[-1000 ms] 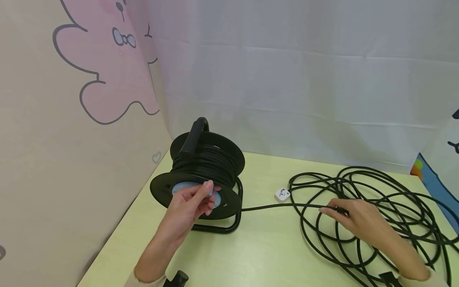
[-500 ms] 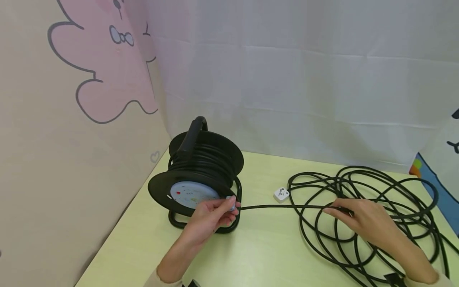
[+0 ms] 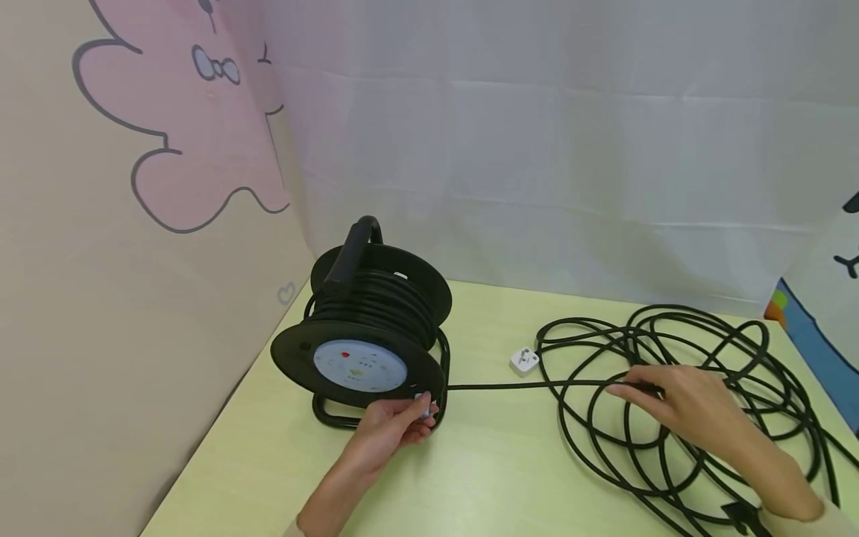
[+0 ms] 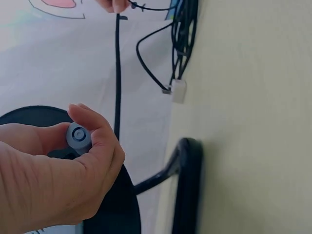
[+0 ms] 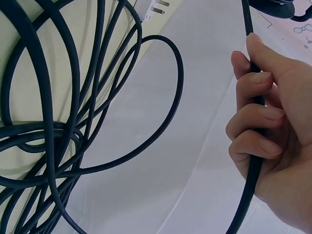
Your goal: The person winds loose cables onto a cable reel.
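A black cable reel [image 3: 295, 354] with cable wound on its drum stands on the table at left, a pale blue socket panel [image 3: 360, 365] on its front. My left hand [image 3: 392, 429] pinches the reel's small blue-grey crank knob [image 4: 79, 138] at the lower right of the front disc. From the reel's right side the black cable [image 3: 499, 386] runs straight across to my right hand [image 3: 684, 406]. In the right wrist view, the fingers of that hand curl round the cable. A loose heap of cable [image 3: 604, 477] lies under and around the right hand.
A white plug [image 3: 524, 362] lies on the table between the reel and the heap. The reel's black tube stand [image 4: 187, 185] rests on the pale yellow table [image 3: 496, 477]. A light curtain [image 3: 537, 164] hangs behind, and a wall with a pink cartoon [image 3: 208, 134] stands at left.
My left hand has carried the knob from the panel's front to the disc's right, then down to its lower right, turning the reel. The right hand has stayed nearly in place on the cable.
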The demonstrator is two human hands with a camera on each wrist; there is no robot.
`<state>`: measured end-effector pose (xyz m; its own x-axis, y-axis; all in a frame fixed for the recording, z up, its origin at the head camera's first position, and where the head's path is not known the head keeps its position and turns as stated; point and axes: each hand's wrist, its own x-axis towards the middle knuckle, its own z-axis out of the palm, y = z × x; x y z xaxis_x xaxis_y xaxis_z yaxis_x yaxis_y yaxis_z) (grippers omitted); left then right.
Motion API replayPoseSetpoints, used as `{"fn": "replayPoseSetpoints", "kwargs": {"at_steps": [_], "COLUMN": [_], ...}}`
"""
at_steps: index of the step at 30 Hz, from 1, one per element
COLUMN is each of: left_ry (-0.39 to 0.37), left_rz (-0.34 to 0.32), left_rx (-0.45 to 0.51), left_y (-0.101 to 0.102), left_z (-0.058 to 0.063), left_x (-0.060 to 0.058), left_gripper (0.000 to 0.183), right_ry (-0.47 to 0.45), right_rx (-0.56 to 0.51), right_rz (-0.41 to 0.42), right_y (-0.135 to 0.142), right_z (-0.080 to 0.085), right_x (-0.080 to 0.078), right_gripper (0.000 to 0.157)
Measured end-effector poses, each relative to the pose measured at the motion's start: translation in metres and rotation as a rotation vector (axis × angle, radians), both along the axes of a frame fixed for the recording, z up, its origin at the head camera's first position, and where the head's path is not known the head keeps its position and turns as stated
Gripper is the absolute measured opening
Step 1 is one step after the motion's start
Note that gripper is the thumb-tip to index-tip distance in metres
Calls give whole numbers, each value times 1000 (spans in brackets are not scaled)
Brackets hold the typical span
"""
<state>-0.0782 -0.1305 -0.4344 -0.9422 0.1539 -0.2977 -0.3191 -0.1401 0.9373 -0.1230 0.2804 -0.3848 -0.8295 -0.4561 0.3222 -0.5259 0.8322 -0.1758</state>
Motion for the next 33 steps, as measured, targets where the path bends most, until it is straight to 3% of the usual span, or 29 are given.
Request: {"fn": "replayPoseSetpoints", "kwargs": {"at_steps": [6, 12, 28, 33], "left_ry": [-34, -70, -129, -135], "left_rz": [17, 54, 231, 269], "left_rx": [-26, -43, -76, -79], "left_y": [-14, -27, -66, -75], "left_z": [-16, -25, -33, -33], "left_x": [1, 2, 6, 5], "left_gripper": [43, 44, 39, 38], "right_ry": [-25, -13, -28, 4], "right_rx": [-2, 8, 31, 23], "right_rz": [-7, -8, -104, -117], "right_y": [1, 4, 21, 30], "right_z": [2, 2, 3, 4], "right_x": [0, 0, 10, 12], "right_gripper": [15, 16, 19, 22]}}
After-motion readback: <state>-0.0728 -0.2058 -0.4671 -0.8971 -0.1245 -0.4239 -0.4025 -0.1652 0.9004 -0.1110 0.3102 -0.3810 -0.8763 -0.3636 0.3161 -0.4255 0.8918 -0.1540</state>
